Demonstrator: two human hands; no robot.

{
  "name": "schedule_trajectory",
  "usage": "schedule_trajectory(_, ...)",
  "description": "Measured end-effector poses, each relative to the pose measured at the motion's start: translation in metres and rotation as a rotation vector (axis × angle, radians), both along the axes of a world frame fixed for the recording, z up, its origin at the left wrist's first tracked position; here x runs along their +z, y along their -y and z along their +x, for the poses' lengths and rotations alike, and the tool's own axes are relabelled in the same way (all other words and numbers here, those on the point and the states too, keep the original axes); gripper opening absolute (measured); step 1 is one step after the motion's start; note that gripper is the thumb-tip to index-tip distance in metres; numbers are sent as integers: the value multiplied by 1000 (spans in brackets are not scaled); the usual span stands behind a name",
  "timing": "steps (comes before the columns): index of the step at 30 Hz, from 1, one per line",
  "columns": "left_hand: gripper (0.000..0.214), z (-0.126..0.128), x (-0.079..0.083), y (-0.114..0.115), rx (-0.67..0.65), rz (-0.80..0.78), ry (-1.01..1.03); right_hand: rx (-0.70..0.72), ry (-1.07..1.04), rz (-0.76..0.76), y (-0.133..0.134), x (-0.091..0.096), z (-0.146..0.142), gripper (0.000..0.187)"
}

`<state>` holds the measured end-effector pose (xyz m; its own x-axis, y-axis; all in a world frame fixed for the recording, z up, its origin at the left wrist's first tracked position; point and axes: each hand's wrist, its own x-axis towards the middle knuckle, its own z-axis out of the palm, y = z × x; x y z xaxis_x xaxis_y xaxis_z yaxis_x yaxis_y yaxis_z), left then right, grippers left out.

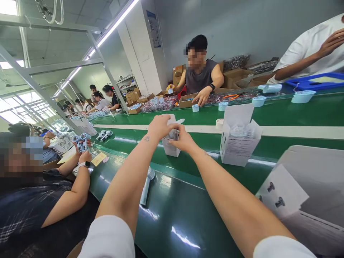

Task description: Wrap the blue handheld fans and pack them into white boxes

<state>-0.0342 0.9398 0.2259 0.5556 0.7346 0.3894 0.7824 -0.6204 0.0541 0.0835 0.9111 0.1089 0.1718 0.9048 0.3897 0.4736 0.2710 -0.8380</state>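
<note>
Together, left hand [159,126] and right hand [183,140] clasp a small white box [171,149] on the green belt [295,111]; open carton [239,145] nearby.

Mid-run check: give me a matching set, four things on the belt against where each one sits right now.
Things
1. small white box
2. open white box
3. tape roll
4. light blue cup

Places
A. beside a co-worker's hand
B. gripped between the left hand and the right hand
C. standing alone to the right of both hands, flaps up
D. at the far edge of the white stripe

Pairs: 1-B, 2-C, 3-D, 4-A
</note>
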Motion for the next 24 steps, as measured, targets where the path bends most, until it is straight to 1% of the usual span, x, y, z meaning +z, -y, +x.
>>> schedule_trajectory(2, 24, -26, -5, 15, 7, 137, 206, 1, -14, 5, -7, 0, -1, 63)
schedule_trajectory(3, 24, -43, -11, 27, 40, 161, 276, 4, -15, 6, -12, 0, -2, 63)
schedule_trajectory(4, 25, -61, -20, 40, 97, 147, 319, 8, -17, 5, -17, 1, -2, 64)
schedule_trajectory(5, 26, -80, -31, 55, 177, 98, 335, 16, -22, 2, -23, 1, -2, 65)
schedule_trajectory(7, 31, -117, -62, 89, 380, -85, 275, 39, -35, -7, -34, 1, -1, 68)
schedule_trajectory(8, 36, -132, -81, 107, 492, -190, 222, 52, -42, -14, -37, 0, -1, 70)
schedule_trajectory(9, 42, -144, -100, 124, 567, -301, 153, 63, -48, -21, -40, -1, -1, 71)
schedule_trajectory(10, 46, -153, -120, 140, 616, -421, 70, 71, -54, -28, -40, -3, -1, 73)
schedule_trajectory(11, 49, -158, -138, 154, 635, -502, 30, 76, -60, -33, -40, -5, -1, 76)
schedule_trajectory(12, 49, -160, -153, 164, 649, -521, 27, 67, -62, -30, -38, -6, -2, 78)
schedule_trajectory(13, 43, -161, -166, 170, 655, -514, 48, 44, -58, -20, -34, -6, -3, 82)
schedule_trajectory(14, 37, -161, -175, 174, 662, -496, 102, -7, -43, 1, -29, -4, -5, 85)
schedule_trajectory(15, 30, -162, -180, 175, 673, -479, 187, -78, -22, 33, -23, 0, -8, 86)
schedule_trajectory(16, 24, -162, -182, 175, 691, -480, 301, -159, -3, 78, -14, 5, -12, 86)
schedule_trajectory(17, 21, -164, -182, 176, 712, -506, 444, -247, 5, 134, -3, 13, -18, 81)
schedule_trajectory(18, 20, -165, -179, 178, 729, -547, 609, -320, -6, 182, 10, 21, -28, 73)
schedule_trajectory(19, 21, -167, -176, 183, 737, -592, 778, -357, -42, 204, 25, 29, -40, 61)
schedule_trajectory(20, 22, -168, -171, 190, 731, -627, 932, -345, -104, 182, 42, 36, -56, 48)
schedule_trajectory(21, 23, -170, -167, 200, 712, -641, 1052, -269, -181, 97, 61, 40, -75, 37)
schedule_trajectory(22, 24, -172, -163, 213, 683, -626, 1126, -126, -270, -42, 81, 40, -97, 31)
schedule_trajectory(24, 22, -178, -158, 244, 628, -528, 1138, 340, -449, -423, 122, 31, -144, 36)
